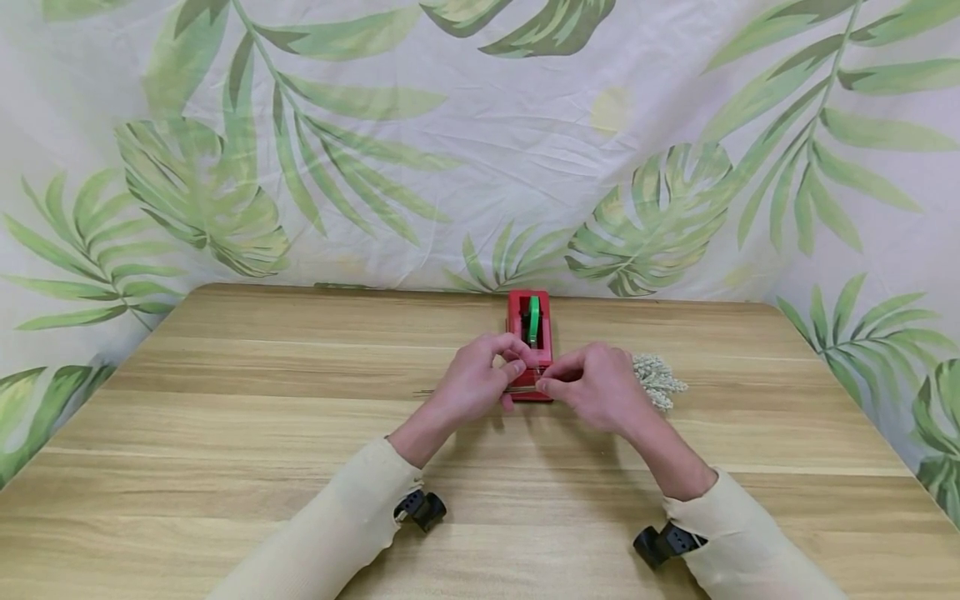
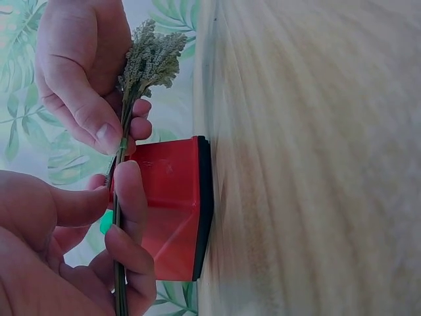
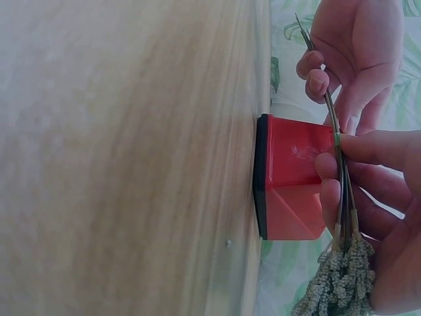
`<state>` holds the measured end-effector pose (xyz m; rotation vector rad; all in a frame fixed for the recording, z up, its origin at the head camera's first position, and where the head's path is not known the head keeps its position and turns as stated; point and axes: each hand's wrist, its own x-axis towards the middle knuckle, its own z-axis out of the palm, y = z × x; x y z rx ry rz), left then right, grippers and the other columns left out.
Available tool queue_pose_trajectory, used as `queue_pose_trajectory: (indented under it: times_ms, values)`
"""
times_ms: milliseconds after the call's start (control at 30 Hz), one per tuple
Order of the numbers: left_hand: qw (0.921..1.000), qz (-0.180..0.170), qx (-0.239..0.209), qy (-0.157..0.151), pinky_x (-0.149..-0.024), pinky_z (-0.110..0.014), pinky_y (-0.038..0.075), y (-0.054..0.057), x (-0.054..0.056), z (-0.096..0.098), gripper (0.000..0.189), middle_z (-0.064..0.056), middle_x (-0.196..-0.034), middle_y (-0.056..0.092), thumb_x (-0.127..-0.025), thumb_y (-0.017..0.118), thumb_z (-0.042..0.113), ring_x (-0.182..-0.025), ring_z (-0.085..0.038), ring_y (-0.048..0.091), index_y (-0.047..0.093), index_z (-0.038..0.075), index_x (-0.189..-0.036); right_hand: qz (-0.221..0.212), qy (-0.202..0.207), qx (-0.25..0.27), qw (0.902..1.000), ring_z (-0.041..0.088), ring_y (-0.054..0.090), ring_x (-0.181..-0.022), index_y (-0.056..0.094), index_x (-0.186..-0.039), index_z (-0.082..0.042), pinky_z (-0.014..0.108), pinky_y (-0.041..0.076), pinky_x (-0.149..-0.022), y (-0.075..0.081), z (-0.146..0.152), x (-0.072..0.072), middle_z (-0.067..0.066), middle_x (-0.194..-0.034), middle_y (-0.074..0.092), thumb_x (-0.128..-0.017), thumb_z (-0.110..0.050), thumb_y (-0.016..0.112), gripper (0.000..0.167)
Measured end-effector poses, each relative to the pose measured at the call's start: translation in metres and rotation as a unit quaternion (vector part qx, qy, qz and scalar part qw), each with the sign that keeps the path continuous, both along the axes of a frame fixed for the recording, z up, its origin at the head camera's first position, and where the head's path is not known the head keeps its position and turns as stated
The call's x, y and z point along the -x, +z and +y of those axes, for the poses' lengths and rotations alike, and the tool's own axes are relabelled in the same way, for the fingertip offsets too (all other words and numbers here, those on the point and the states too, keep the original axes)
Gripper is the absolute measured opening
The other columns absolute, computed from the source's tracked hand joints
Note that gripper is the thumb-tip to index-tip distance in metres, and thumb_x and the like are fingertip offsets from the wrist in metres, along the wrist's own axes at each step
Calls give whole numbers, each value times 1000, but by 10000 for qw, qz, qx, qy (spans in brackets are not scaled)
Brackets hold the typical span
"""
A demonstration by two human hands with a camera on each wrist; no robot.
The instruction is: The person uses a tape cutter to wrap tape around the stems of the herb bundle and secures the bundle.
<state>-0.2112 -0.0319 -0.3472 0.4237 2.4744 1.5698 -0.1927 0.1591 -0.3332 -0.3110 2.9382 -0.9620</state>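
Note:
A bunch of dried flowers [image 1: 656, 382] with small pale heads is held sideways, its thin stems [image 2: 119, 263] pointing left. My left hand [image 1: 476, 379] grips the stems, fingers curled around them. On the flower side, my right hand [image 1: 596, 390] pinches the stems between thumb and fingers. A narrow band of green tape [image 3: 337, 139] lies on the stems at the right fingertips. Just behind the hands stands a red tape dispenser [image 1: 545, 337] carrying a green tape roll [image 1: 534, 317]; the hands overlap its front part in the head view.
The wooden table [image 1: 300, 483] reaches back to a leaf-patterned cloth [image 1: 510, 150] hanging behind it. The dispenser stands near the table's back edge. Black wrist cameras [image 1: 427, 510] are strapped at both sleeves.

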Motion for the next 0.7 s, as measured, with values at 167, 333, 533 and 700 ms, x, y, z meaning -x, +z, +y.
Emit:
queue_pose_trajectory:
  times_ms: [167,333,533,700]
  values:
    - [9999,-54,-94,39,-61,-43,61,1,-1,0,13,-9,-121,75,-105,61,3,-56,-31,67,72,10,-106,75,22,-21,10000,17,75,-96,87,-92,-20,43,51,-91,0,1,0,-4,-92,84,-95,-25,79,10]
    - [9998,-80,-163,78,-63,-43,61,1,-3,-1,13,-13,-109,68,-105,62,4,-59,-37,69,71,12,-108,157,60,-48,9998,17,75,-95,87,-90,-20,42,52,-88,0,1,-1,-5,-90,83,-94,-25,79,10]
    - [9996,-165,-201,74,-61,-41,61,1,-2,-1,15,-13,-112,68,-105,62,3,-58,-35,68,73,12,-109,93,93,-5,9999,14,73,-92,87,-90,-21,36,50,-82,0,1,0,-5,-90,83,-95,-26,79,11]
    - [9996,-187,-212,84,-60,-40,60,0,-1,-1,15,-13,-112,68,-105,61,3,-57,-33,68,73,12,-110,50,104,0,9999,14,72,-92,87,-91,-21,36,50,-81,1,1,-1,-5,-91,84,-95,-26,79,11]
